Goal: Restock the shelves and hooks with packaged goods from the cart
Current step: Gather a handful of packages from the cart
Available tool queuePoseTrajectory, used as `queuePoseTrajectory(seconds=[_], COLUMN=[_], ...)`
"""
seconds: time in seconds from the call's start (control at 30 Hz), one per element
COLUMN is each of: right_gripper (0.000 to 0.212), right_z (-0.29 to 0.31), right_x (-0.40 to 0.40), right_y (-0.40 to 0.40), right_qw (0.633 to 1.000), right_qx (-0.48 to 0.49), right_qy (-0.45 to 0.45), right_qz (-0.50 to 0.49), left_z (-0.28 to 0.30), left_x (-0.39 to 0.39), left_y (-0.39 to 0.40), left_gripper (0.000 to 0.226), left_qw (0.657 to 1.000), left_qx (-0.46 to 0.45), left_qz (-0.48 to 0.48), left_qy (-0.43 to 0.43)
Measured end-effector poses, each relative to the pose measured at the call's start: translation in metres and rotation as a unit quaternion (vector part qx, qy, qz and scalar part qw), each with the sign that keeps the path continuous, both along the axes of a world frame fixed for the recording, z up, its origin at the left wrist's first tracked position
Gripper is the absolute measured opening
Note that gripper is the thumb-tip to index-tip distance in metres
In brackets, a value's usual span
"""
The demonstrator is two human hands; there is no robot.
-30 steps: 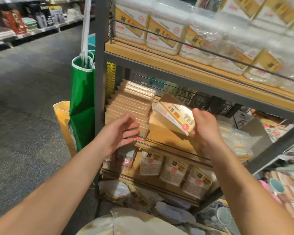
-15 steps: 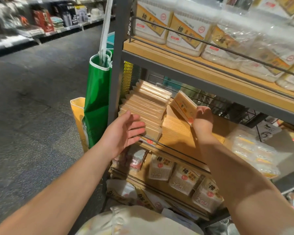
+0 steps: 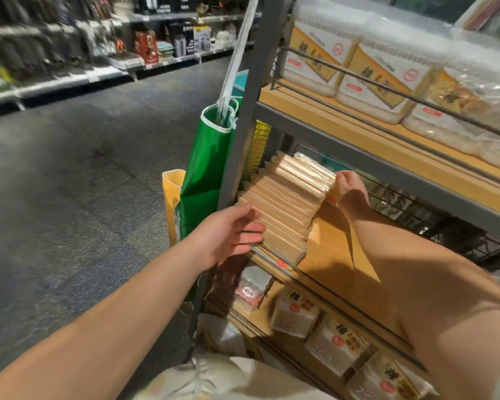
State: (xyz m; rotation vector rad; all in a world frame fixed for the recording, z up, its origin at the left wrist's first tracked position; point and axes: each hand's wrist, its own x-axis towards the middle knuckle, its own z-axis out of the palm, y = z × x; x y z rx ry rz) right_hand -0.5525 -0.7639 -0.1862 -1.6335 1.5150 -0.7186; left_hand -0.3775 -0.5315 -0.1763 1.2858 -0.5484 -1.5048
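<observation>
Left hand (image 3: pixel 232 237) fingers straight against pack row (image 3: pixel 286 203), right hand (image 3: pixel 349 187) curled behind

**Aisle and bags beside the rack**

On my left I see a dark speckled floor (image 3: pixel 70 174) running toward the far aisle shelving (image 3: pixel 78 67), which is blurred; I can only make out boxed items there. Nearer, a green bag (image 3: pixel 208 168) hangs by white straps (image 3: pixel 237 62) against the grey upright post (image 3: pixel 248 116). A yellow bag (image 3: pixel 171 197) sits just behind the green one.
</observation>
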Motion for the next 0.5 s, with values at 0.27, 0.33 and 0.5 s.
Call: queuePoseTrajectory(seconds=[0.27, 0.33, 0.5], right_gripper=[0.058, 0.082, 0.076], right_z=[0.003, 0.001, 0.001], right_x=[0.02, 0.015, 0.003], right_y=[0.005, 0.004, 0.02], right_qw=[0.988, 0.99, 0.993], right_qx=[0.084, 0.091, 0.073], right_qy=[-0.11, -0.073, -0.08], right_qz=[0.062, 0.08, 0.036], left_z=[0.008, 0.009, 0.009], left_x=[0.01, 0.012, 0.015], left_y=[0.007, 0.007, 0.008], left_gripper=[0.029, 0.029, 0.029], left_qw=[1.0, 1.0, 1.0], left_qx=[0.008, 0.01, 0.005], left_qz=[0.018, 0.012, -0.015], left_qy=[-0.004, -0.006, -0.008])
